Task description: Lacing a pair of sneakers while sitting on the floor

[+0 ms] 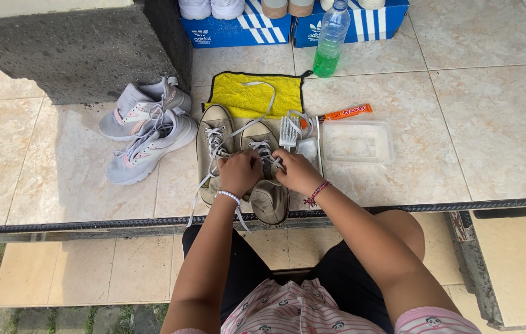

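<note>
Both hands work at the laces of the right-hand beige canvas shoe (268,185), which sits on the tiled floor (492,136) at the near edge of the step, touching its mate (213,139) on the left. The left hand (240,172) is clenched around the lacing at the tongue, and the right hand (296,171) pinches the lace on the shoe's right side; a loose white lace (262,93) trails far across the yellow cloth (254,96). Just right of the shoes lie a white brush (288,132), an orange tube (343,113) and a clear plastic tub (357,142); a bottle of green liquid (328,43) stands farther off, before two blue boxes (236,31). A grey pair of trainers (146,127) rests to the left. The shoe's heel overhangs the step edge (only slightly, it seems), so a hard tug on the lace could likely tip it off; the trailing lace might also snag the brush.
</note>
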